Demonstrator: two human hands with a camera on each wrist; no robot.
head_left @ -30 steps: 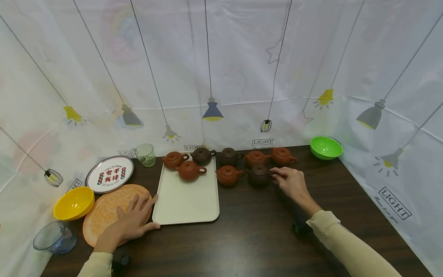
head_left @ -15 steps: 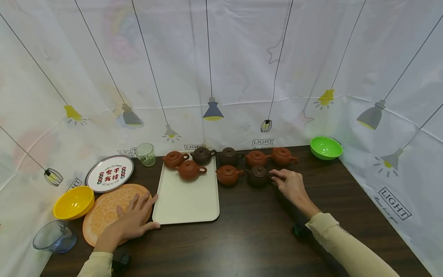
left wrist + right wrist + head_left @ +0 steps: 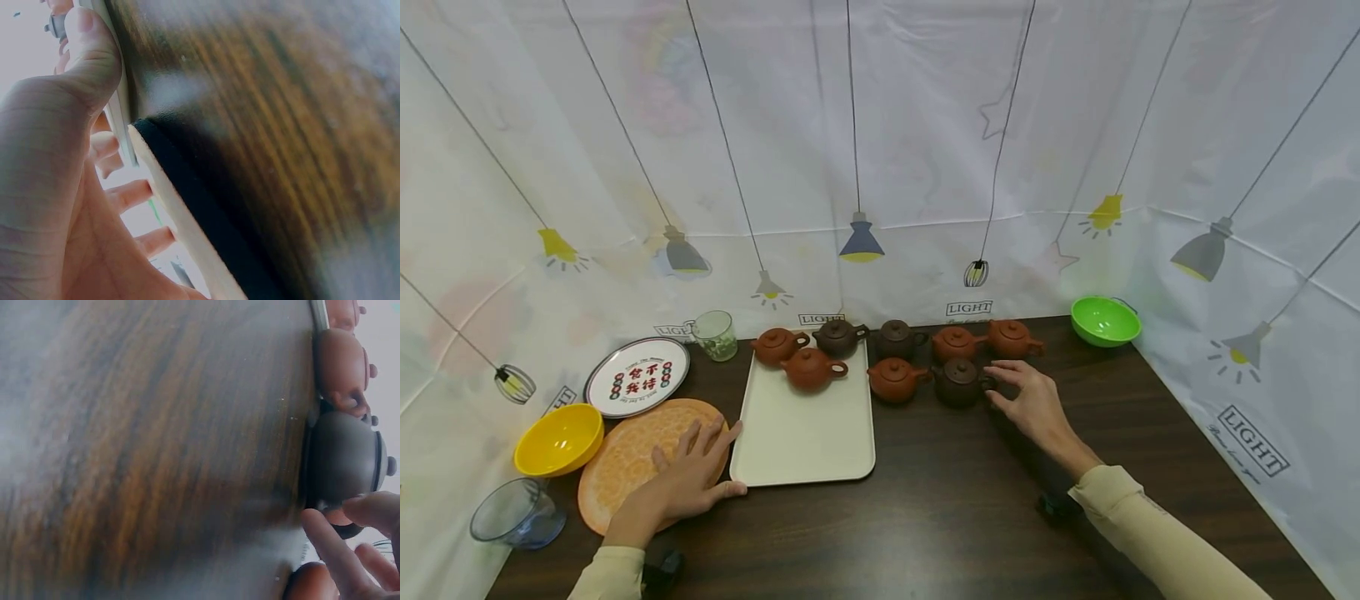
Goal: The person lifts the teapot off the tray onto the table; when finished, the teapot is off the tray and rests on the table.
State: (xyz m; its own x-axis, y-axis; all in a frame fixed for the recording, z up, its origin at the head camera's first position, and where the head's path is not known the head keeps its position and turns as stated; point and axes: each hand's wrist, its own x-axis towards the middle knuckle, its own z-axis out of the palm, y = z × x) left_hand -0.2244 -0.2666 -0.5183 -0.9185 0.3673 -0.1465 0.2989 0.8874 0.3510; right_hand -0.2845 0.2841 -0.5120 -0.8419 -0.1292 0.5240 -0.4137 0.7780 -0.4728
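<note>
The right hand (image 3: 1032, 406) has parted its pinching fingers at the dark teapot (image 3: 958, 384).

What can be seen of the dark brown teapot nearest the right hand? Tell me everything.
The dark brown teapot has a rounded, matte body that looks like unglazed clay. Its lid, topped by a knob, is on. It stands upright on the dark table, right of a reddish-brown teapot. In the head view, its spout points left, its looped handle right. The right hand has its grip spread at the handle; contact is unclear.
</note>
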